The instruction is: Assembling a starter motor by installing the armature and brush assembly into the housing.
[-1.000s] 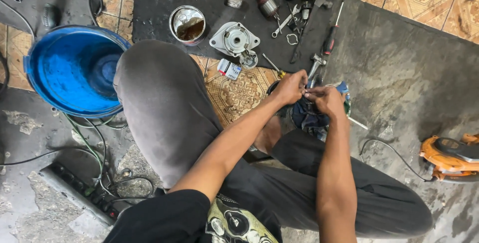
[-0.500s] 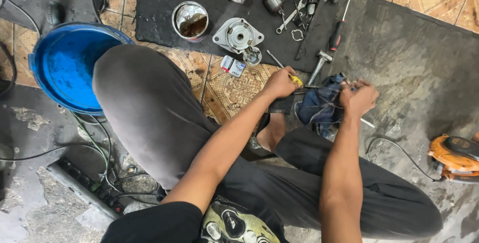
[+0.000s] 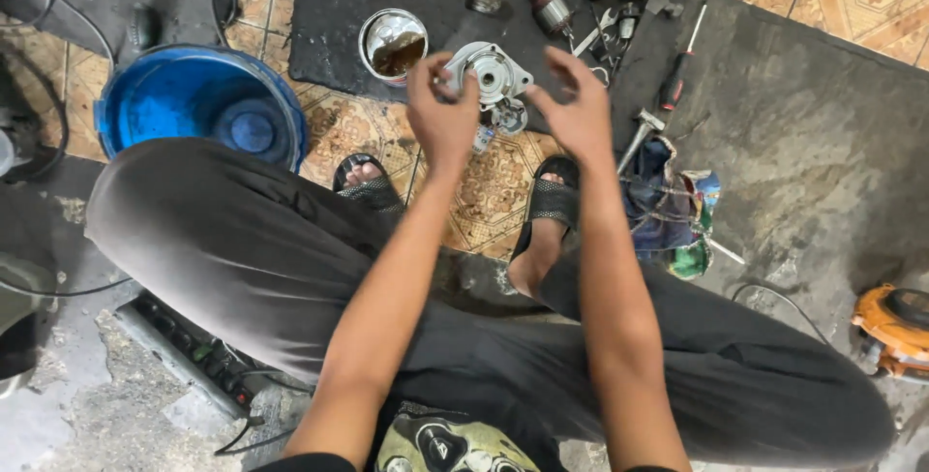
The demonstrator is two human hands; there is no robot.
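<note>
Both my left hand (image 3: pixel 440 114) and right hand (image 3: pixel 578 109) hover open and empty over the unlifted metal housing (image 3: pixel 492 75), tin of dark oil (image 3: pixel 393 43) at nine o'clock.

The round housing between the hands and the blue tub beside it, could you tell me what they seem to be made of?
Round housing: apparently cast metal, dull silver-grey with machined bores. Blue tub: probably plastic, with uniform saturated colour and smooth moulded walls.

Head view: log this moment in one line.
left hand open, at metal housing | right hand open, beside it | metal bowl near
</note>
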